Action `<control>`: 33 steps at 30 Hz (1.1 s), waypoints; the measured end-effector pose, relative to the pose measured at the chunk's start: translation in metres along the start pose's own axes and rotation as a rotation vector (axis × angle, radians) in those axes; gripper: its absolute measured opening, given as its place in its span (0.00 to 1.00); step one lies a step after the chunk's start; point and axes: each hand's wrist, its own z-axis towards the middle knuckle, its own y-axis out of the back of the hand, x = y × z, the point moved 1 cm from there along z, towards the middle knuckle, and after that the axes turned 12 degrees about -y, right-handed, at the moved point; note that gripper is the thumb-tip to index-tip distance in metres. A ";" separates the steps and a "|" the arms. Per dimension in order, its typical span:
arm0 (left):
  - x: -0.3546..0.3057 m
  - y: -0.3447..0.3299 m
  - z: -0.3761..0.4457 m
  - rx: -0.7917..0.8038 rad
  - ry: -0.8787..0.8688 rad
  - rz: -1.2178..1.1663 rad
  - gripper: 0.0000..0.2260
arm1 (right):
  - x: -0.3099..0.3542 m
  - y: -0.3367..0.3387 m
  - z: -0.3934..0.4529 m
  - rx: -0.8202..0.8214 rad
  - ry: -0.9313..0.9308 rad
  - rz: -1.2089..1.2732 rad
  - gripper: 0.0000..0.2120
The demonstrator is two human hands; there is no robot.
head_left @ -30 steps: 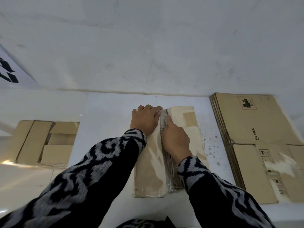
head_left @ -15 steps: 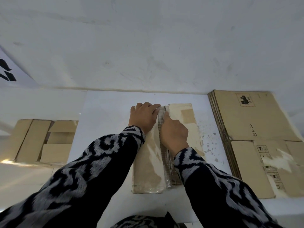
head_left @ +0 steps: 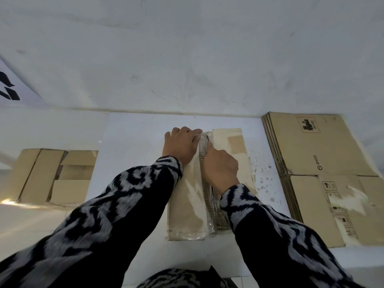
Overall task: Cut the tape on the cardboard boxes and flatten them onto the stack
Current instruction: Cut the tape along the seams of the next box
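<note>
Cardboard, matte and creased, fills our view: the flattened stack (head_left: 324, 163) lies right, the taped box (head_left: 207, 183) centre on the white table (head_left: 135, 132). Since a moment ago our right hand (head_left: 221, 169), curled round a thin blade, has edged farther along the glossy tape seam (head_left: 202, 148); our left hand (head_left: 180, 145) still presses flat, fingers together.

The cardboard box (head_left: 207, 183) lies at the centre of the tabletop (head_left: 135, 138). The left hand (head_left: 181, 145) rests on its far left part; the right hand (head_left: 220, 169) sits just right of it, over the centre seam. The stack of flattened boxes (head_left: 315, 163) lies to the right, apart from the box. The open boxes (head_left: 56, 175) lie to the left, beyond the tabletop edge. A wall (head_left: 187, 59) stands behind.
</note>
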 end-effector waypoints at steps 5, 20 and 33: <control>0.002 0.000 0.000 -0.003 -0.005 -0.006 0.16 | -0.005 -0.001 0.001 -0.025 0.023 0.004 0.27; 0.001 -0.001 0.000 -0.003 -0.006 0.002 0.15 | -0.014 0.014 0.006 0.072 0.089 -0.055 0.16; 0.003 -0.005 0.000 -0.011 -0.021 0.026 0.17 | -0.019 0.027 0.004 0.222 0.115 0.031 0.26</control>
